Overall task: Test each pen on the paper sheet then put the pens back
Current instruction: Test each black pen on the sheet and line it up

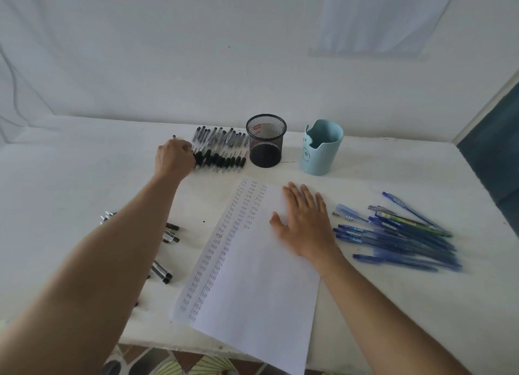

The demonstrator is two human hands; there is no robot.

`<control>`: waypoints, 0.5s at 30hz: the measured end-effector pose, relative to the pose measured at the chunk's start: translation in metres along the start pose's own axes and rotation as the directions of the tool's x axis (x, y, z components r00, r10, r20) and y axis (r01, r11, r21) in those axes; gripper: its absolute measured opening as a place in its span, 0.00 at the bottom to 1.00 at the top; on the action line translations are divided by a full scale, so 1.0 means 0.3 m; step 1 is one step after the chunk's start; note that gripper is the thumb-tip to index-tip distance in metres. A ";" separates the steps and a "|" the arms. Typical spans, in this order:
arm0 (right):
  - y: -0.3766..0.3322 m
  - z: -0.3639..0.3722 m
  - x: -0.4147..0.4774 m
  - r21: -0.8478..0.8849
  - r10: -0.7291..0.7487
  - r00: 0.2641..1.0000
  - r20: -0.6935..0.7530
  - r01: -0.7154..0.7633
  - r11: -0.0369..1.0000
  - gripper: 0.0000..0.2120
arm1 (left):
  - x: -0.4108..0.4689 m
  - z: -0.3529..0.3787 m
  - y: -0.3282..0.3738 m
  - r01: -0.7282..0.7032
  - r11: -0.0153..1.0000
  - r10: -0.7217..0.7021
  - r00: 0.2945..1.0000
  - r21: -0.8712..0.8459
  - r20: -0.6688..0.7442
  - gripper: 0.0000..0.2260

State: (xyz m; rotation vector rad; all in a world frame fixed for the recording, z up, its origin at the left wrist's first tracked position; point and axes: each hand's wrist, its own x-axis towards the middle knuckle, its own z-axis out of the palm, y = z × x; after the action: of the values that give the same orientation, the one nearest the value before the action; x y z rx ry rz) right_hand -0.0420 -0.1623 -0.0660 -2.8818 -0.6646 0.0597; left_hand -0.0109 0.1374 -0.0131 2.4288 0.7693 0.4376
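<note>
A white paper sheet (pixel 252 276) lies in front of me with several columns of small written words along its left side. My right hand (pixel 304 220) rests flat on the sheet's upper right part, fingers straight. My left hand (pixel 175 156) reaches to the far left end of a row of black pens (pixel 222 149) and grips one black pen (pixel 174 136), whose dark tip sticks up above the knuckles. A pile of blue pens (pixel 398 237) lies to the right of the sheet.
A black mesh pen cup (pixel 266 141) and a light blue pen cup (pixel 321 149) stand behind the sheet near the wall. Several pen caps and pens (pixel 165 251) lie left of the sheet, partly under my left arm. The table's front edge runs just below the sheet.
</note>
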 end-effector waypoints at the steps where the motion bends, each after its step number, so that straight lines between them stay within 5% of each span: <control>1: 0.000 0.000 0.000 -0.001 0.002 1.000 0.000 -0.002 1.000 0.45 | -0.009 -0.010 -0.002 -0.003 1.000 0.003 1.000 -0.023 -0.007 0.16; 6: -0.003 -0.003 -0.001 0.004 0.003 1.000 0.002 -0.003 1.000 0.45 | -0.103 -0.072 -0.040 -0.143 0.986 0.144 0.990 -0.080 0.008 0.14; 10: -0.002 -0.003 -0.001 0.023 0.009 1.000 0.006 -0.009 1.000 0.41 | -0.232 -0.132 -0.108 -0.296 0.955 0.284 0.934 0.028 0.217 0.09; 15: -0.006 -0.006 -0.007 0.029 0.014 1.000 0.003 -0.014 0.999 0.40 | -0.336 -0.213 -0.184 -0.266 0.931 0.175 0.926 0.249 0.335 0.08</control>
State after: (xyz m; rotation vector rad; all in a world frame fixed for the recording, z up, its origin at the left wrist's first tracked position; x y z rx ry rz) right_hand -0.0446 -0.1621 -0.0640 -2.8597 -0.6389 0.0751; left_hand -0.1423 0.1399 -0.0086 2.7843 0.4461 0.0200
